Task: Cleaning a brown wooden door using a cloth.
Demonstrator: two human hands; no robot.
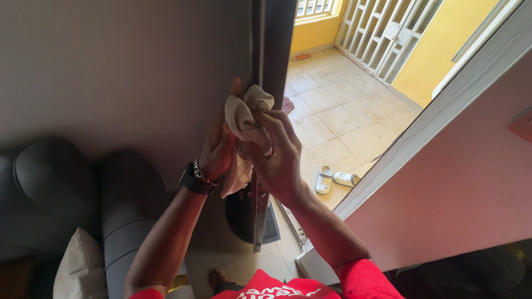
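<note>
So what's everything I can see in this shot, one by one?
cloth: one, beige, pressed on the door's edge by both hands
door: one, grey, open, at left
sofa: one, dark grey, lower left
cushion: one, cream, on the sofa
sandals: two, white, on the tiled floor outside
tiled floor: cream, beyond the door
gate: one, white grille, top
wall: pink, at right
watch: one, black, left wrist
left hand: behind the cloth
right hand: gripping the cloth

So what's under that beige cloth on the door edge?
Both hands, left hand and right hand, press the crumpled beige cloth around the dark door edge; the part beneath is hidden.
</note>
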